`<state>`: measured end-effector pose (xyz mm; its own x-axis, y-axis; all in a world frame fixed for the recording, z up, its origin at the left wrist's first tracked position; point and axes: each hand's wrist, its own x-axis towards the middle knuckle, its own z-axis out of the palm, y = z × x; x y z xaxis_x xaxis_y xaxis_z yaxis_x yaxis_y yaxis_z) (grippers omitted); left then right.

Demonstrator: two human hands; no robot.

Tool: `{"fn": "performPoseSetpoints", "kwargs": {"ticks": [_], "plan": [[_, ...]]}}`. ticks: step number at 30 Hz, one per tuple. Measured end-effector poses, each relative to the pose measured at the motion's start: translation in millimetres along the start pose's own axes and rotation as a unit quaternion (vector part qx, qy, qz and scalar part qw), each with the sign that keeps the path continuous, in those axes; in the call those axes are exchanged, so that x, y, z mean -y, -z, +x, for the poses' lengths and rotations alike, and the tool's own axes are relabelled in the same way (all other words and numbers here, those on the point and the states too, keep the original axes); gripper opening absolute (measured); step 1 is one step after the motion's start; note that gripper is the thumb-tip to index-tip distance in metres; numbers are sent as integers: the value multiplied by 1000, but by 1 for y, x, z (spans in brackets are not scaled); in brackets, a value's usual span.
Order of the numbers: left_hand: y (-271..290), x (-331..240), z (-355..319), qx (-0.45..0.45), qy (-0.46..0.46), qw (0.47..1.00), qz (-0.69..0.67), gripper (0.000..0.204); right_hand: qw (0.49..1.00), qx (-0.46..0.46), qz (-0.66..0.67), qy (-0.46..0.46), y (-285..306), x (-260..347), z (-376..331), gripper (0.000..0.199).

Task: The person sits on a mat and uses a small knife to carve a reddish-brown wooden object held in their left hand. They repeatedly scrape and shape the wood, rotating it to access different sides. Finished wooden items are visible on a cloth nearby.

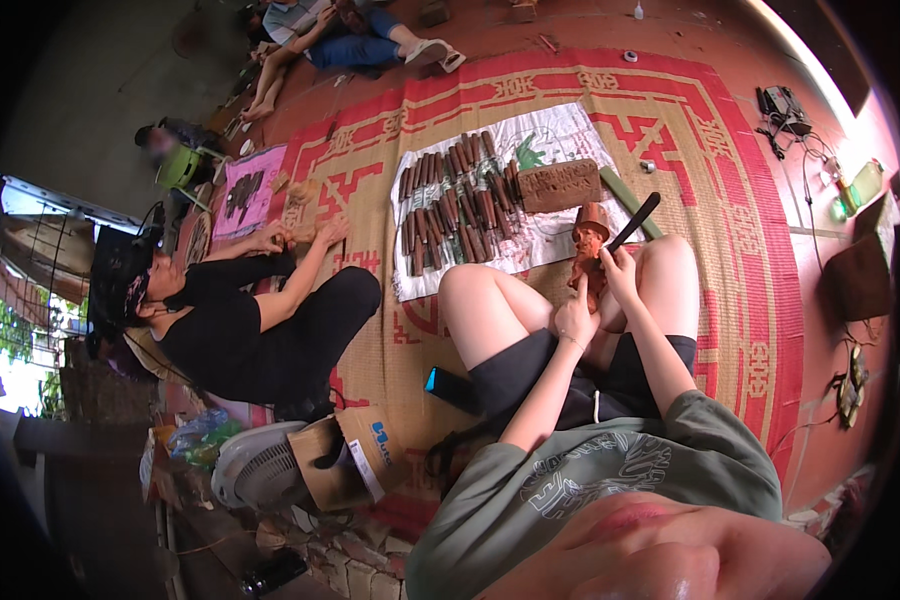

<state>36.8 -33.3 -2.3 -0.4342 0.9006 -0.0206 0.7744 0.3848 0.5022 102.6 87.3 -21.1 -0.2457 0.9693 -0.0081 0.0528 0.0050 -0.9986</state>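
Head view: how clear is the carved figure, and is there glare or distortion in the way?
Head view: the carved wooden figure between the left hand and right hand is evenly lit and fairly sharp; glare washes out the upper right rim; fisheye bends the mat edges; the corners are black.

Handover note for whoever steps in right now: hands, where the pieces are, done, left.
Left hand: wrapped around the lower part of the wooden figure, propping it upright between the knees.
Right hand: grips a dark-handled carving tool, its end at the figure's face.
Spare chisels lie in rows on the white cloth ahead, beside a carved wooden block.
Done: hat and face are shaped.
Left: cannot tell how much; the lower body is hidden by the hands.
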Motion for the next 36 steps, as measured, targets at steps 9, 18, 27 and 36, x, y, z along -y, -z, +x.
{"fn": "performPoseSetpoints", "kwargs": {"ticks": [9,18,27,36], "plan": [[-3,0,4,28,13,999,11,81,998,-19,52,38,-1,13,0,11],[-1,4,1,15,26,999,-20,81,986,-18,-90,137,5,18,-11,18],[6,6,5,-111,28,984,-134,64,990,-42,-86,99,10,10,-7,18],[25,-18,5,-67,36,972,-221,62,994,-19,-24,109,19,16,-9,18]]}}
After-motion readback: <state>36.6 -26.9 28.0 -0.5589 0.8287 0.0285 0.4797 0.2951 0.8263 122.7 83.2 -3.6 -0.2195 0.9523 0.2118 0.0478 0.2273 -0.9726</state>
